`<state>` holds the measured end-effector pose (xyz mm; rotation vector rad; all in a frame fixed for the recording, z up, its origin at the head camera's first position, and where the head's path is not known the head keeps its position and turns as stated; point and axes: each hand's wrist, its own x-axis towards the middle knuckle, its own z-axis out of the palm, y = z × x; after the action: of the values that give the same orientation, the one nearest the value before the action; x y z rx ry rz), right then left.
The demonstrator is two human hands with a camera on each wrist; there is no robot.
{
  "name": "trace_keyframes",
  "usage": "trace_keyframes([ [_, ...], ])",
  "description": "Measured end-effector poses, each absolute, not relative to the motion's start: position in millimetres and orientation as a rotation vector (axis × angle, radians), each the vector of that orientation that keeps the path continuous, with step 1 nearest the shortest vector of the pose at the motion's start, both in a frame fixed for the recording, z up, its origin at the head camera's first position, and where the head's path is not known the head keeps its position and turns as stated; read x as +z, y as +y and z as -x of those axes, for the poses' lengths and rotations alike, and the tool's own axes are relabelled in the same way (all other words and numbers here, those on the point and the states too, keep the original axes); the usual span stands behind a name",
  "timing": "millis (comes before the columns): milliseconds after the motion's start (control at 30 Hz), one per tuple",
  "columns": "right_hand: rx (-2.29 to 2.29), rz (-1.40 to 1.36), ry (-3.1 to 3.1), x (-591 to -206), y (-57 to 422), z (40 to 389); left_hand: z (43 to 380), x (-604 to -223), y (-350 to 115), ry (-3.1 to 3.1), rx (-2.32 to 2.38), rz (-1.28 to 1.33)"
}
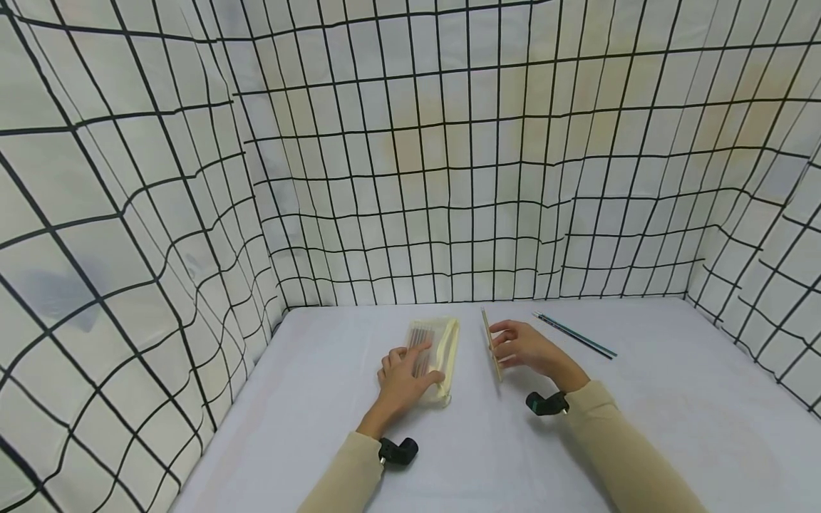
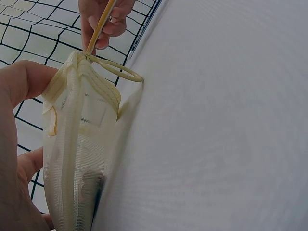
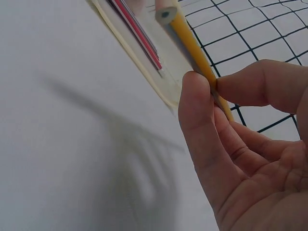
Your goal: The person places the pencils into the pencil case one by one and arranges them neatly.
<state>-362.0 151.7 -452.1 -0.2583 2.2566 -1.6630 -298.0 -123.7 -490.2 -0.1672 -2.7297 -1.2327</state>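
Note:
A pale yellow mesh zip pouch (image 1: 452,353) lies on the table, with several pencils (image 1: 421,338) showing through it. My left hand (image 1: 403,379) rests over the pouch, its fingers spread across the mesh and its thumb at the zip edge. A cord loop (image 2: 122,72) hangs from the zip end in the left wrist view. To the right, my right hand (image 1: 529,349) pinches a yellow pencil (image 3: 187,36) between thumb and fingertips, held above the table. The pencil's flat end with its lead core faces the right wrist camera.
Two slim pencils (image 1: 574,333), one teal and one dark, lie side by side beyond my right hand. A white tabletop (image 1: 256,442) extends around the hands. White walls with a black grid (image 1: 410,178) enclose it at the back and sides.

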Motion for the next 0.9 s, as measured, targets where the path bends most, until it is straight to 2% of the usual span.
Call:
trace_keyframes([
  [600, -1.61, 0.332, 2.147, -459, 129, 351, 299, -491, -124, -2.733, -1.223, 0.166],
  [900, -1.631, 0.285, 2.176, -467, 116, 349, 299, -489, -124, -2.734, -1.241, 0.159],
])
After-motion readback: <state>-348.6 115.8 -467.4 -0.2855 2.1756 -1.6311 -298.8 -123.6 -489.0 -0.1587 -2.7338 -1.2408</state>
